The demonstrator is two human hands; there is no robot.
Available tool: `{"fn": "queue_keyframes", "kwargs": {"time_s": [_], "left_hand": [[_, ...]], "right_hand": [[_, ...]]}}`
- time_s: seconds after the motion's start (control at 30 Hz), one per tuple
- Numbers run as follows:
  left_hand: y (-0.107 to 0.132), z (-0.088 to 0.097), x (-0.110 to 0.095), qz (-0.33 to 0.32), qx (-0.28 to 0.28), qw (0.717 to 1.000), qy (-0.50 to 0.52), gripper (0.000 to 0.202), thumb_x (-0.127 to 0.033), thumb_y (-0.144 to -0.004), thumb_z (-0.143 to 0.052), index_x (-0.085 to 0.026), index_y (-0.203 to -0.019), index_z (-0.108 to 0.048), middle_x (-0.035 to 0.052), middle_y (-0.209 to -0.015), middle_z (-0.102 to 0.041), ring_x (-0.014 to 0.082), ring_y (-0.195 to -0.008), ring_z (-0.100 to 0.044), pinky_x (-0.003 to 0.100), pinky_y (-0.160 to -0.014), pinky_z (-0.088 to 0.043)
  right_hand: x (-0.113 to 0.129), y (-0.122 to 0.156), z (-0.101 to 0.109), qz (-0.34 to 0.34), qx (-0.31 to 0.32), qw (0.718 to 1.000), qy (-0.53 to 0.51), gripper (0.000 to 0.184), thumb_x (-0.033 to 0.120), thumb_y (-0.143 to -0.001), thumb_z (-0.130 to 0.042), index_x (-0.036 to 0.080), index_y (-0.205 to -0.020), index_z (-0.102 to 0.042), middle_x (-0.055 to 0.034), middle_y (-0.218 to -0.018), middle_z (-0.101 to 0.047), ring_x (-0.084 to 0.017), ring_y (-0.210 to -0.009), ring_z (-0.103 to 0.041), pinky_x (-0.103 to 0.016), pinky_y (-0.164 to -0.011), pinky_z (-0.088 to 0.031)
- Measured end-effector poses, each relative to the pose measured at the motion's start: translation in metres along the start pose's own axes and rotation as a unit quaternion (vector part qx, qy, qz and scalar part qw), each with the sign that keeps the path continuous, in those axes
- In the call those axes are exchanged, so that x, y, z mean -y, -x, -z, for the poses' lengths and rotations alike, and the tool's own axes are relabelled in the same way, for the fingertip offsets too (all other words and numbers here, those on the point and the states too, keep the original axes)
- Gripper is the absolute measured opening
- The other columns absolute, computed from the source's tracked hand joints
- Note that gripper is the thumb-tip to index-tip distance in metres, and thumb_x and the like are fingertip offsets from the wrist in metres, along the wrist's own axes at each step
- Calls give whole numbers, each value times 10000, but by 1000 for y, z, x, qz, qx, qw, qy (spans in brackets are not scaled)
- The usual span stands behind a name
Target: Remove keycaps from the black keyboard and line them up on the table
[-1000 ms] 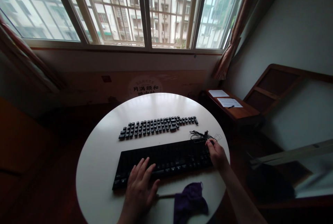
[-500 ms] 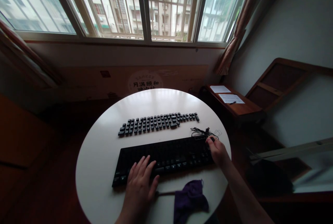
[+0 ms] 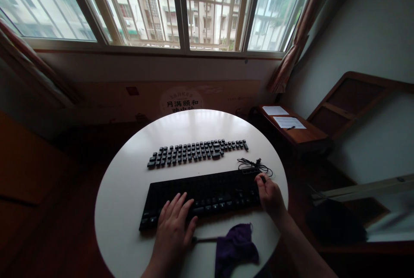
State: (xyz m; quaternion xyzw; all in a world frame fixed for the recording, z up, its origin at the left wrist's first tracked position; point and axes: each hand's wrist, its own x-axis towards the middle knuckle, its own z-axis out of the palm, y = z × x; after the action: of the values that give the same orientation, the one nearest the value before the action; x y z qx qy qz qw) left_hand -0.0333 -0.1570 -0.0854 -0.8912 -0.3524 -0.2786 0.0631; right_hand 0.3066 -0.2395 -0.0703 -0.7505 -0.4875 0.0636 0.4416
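A black keyboard (image 3: 190,187) lies slightly slanted on the white round table (image 3: 119,209), many of its keys gone. My left hand (image 3: 174,222) rests on its lower left part, palm down with fingers spread. At the keyboard's right end, my right hand (image 3: 270,194) is closed in a pinch. A small dark bit shows at its fingertips, too hidden to name. Behind the keyboard, loose black keycaps (image 3: 190,154) stand in neat rows. The keyboard's bundled cable (image 3: 249,163) lies just beyond my right hand.
A purple cloth (image 3: 234,248) lies at the table's near side, with a thin stick-like tool (image 3: 207,239) beside it, partly behind my left thumb. To the right, a low wooden table (image 3: 299,135) holds papers (image 3: 289,122) and a pen. A barred window is ahead.
My right hand has drawn slightly closer to me, and its fingers have curled in more. Thin wire loops beside its fingertips are no longer visible. My left hand stays on the keyboard.
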Motion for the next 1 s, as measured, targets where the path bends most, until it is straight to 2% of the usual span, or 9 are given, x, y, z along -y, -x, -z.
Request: {"fn": "queue_keyframes", "kwargs": {"time_s": [0.13, 0.23, 0.67, 1.0], "left_hand": [[-1, 1, 0, -4, -1, 1000, 1, 382, -325, -935, -535, -198, -1287, -614, 112, -1387, -622, 302, -1294, -558, 477, -1108, -358], [0, 1, 0, 4, 5, 1000, 6, 381, -334, -934, -537, -206, -1283, -620, 111, -1395, -616, 304, -1296, -557, 478, -1104, -366], [-2, 5, -3, 8, 22, 1000, -5, 369, -319, -933, -538, -212, -1275, -628, 107, -1396, -617, 296, -1302, -553, 469, -1111, -363], [-1, 3, -3, 17, 12, 1000, 19, 370, -315, -924, -549, -208, -1269, -630, 116, -1389, -620, 312, -1292, -561, 500, -1103, -373]], "right_hand": [[-3, 0, 0, -11, -48, 999, -21, 314, 410, -996, -333, 216, -858, -538, 25, -596, -498, -185, -498, -481, -277, -525, -367], [-2, -1, 1, -16, -55, 998, -30, 310, 416, -991, -350, 215, -852, -540, 28, -600, -493, -181, -505, -478, -274, -527, -369], [-9, -23, 6, -46, 11, 999, -20, 311, 424, -967, -389, 216, -806, -555, 36, -523, -500, -175, -453, -469, -264, -473, -342], [2, -15, 11, 1, 42, 999, 6, 288, 392, -974, -381, 227, -803, -542, 25, -568, -527, -184, -490, -513, -276, -517, -373]]}}
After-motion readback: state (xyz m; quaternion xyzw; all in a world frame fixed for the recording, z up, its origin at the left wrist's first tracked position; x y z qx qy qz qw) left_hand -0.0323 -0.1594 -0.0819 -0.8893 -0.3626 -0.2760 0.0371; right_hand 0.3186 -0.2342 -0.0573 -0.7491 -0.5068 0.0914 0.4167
